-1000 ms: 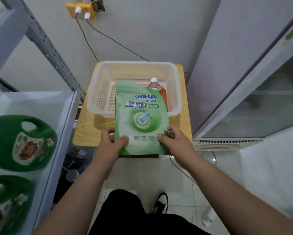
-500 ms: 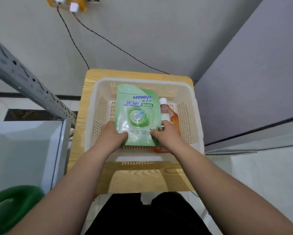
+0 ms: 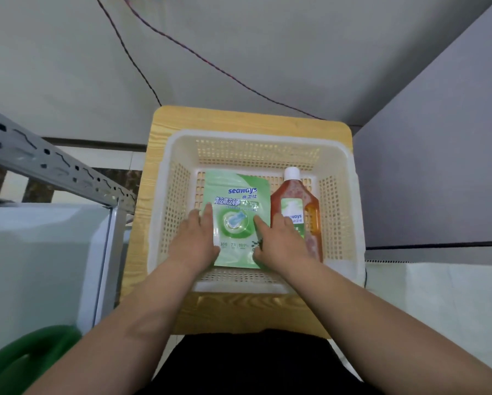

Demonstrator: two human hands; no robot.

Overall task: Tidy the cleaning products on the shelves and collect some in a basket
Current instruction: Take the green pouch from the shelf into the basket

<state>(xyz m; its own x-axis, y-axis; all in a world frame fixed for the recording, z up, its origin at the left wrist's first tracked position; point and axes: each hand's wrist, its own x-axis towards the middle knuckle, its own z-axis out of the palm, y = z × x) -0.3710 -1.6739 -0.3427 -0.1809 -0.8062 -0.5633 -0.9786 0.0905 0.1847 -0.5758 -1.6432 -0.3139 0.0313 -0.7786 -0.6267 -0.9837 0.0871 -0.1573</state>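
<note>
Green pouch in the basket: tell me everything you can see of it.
The green pouch is a flat, glossy plastic pack with blue "seaways" lettering, white Chinese characters and a round capsule picture. It lies face up on the floor of the white basket, beside the amber bottle. The left hand and right hand rest on its lower half.

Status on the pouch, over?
Open left hand and right hand flat on green pouch. It lies in basket beside amber bottle. Nothing in the way.

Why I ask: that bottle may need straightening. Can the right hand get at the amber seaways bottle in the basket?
Probably yes: the right hand lies beside the amber seaways bottle, partly over its label, with nothing between them.
</note>
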